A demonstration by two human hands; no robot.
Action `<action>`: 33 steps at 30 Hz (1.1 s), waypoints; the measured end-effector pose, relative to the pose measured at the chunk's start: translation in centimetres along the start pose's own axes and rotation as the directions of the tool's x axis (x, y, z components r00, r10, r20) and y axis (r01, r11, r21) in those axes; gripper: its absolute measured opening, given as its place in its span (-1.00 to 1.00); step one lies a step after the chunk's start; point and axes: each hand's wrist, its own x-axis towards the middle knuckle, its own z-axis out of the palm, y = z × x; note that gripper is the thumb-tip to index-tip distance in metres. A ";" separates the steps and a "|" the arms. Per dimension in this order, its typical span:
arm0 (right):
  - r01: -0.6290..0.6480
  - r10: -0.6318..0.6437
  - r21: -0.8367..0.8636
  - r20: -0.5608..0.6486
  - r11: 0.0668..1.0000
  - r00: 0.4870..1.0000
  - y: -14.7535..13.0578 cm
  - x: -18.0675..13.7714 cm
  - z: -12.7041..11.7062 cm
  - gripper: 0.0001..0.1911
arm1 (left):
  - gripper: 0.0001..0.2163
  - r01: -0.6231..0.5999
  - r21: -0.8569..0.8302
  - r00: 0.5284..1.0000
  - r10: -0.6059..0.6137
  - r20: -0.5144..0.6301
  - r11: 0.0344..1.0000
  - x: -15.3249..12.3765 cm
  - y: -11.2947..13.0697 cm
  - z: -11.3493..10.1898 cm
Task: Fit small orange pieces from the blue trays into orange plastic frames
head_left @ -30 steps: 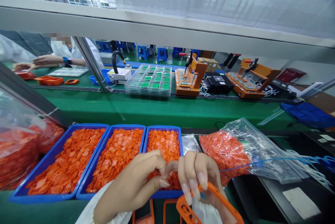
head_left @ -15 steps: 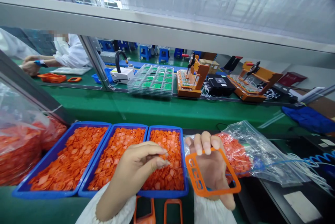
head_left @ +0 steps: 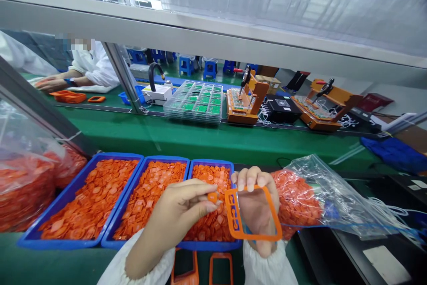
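Frame [head_left: 258,236], orange, with a row of cut-outs along its left side, is located right of lower centre in the picture, held in the right hand [head_left: 258,209]. The fingers of that hand bend over the top edge; the palm shows behind the large opening, and whether a clear pane fills this opening cannot be told. The left hand [head_left: 171,220], at lower centre, is nearly closed: thumb and fingers pinch a small orange piece [head_left: 212,197] at their tips. The piece is near the cut-out side of the frame and appears apart from it. Step in hand, as judged: presenting the piece to the row of cut-outs. The next move calls for holding the frame steady, turning the piece to match one cut-out, and closing the narrow gap without losing the pinch; which cut-out applies cannot be determined. Loose orange pieces fill the left tray [head_left: 60,244], the middle tray [head_left: 167,158] and the right tray [head_left: 213,245], which stand side by side from lower left to lower centre. Two further orange parts, an open rim [head_left: 220,256] and a deeper housing [head_left: 185,278], lie at the bottom edge of the picture, partly cut off.
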 end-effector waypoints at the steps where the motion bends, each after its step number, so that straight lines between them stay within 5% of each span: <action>1: -0.009 0.009 0.006 -0.004 1.000 1.000 0.0 -0.1 0.0 -0.03 | -0.78 -0.019 0.024 1.000 0.019 0.001 1.000 0.0 -0.1 0.0; 8: -0.034 0.034 0.031 -0.012 0.999 0.999 0.2 -0.4 -0.1 0.02 | -0.79 -0.186 0.136 0.982 0.186 0.016 0.973 0.3 -0.2 -0.1; 18: -0.027 0.027 0.025 -0.017 0.999 0.999 0.5 -0.4 -0.5 -0.01 | -0.74 -0.247 0.136 0.969 0.246 0.031 0.959 0.0 -0.3 0.0; 24: -0.092 0.093 0.022 -0.014 0.995 0.996 0.1 -0.2 -0.1 -0.13 | -0.82 -0.145 0.142 0.989 0.149 -0.019 0.979 -0.4 -0.5 0.1; 33: -0.065 0.066 -0.013 0.063 0.998 0.996 0.1 -0.4 -0.5 -0.03 | -0.84 -0.292 0.129 0.956 0.291 0.025 0.948 -0.1 -0.1 0.3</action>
